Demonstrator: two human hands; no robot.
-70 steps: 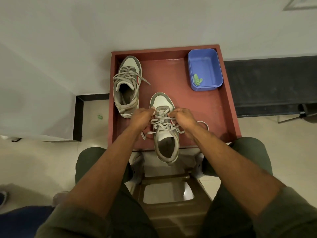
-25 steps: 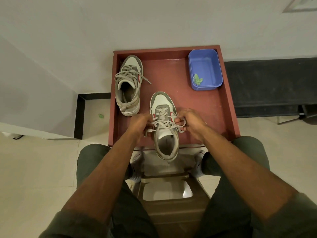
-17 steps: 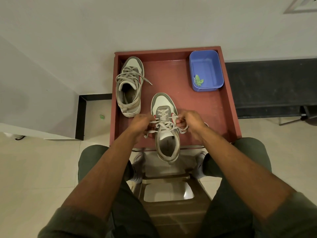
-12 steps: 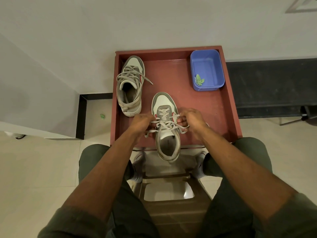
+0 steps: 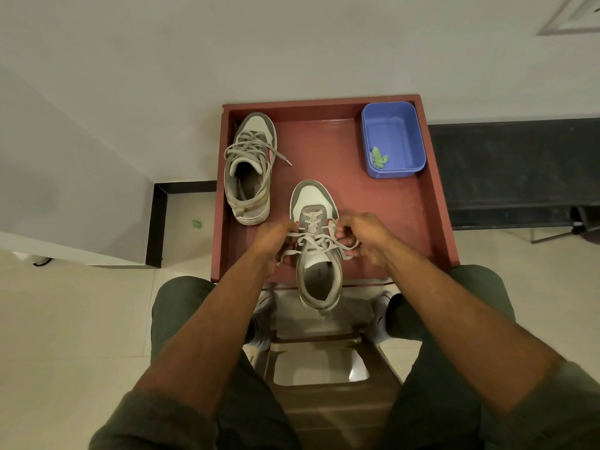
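The shoe [image 5: 319,277] at six o'clock on the tray [image 5: 324,147] is white and grey with a red streak, and its laces [image 5: 319,243] are pale grey. A second shoe [image 5: 251,170] at ten o'clock matches it. The tray is brick red. At one o'clock a blue tub [image 5: 394,131] holds a green scrap [image 5: 378,159]. The trousers [image 5: 175,306] are dark green and the floor [image 5: 81,319] is cream.

I see a reddish-brown tray [image 5: 324,147] with a raised rim in the upper middle of the frame. Three things lie on it. The far shoe [image 5: 251,170], grey and white, is in its upper left corner, toe toward the top. A blue tub [image 5: 393,138] fills the upper right corner. The near shoe [image 5: 319,274] is at lower centre, its laces [image 5: 311,241] loose and its heel overhanging the tray's lower edge
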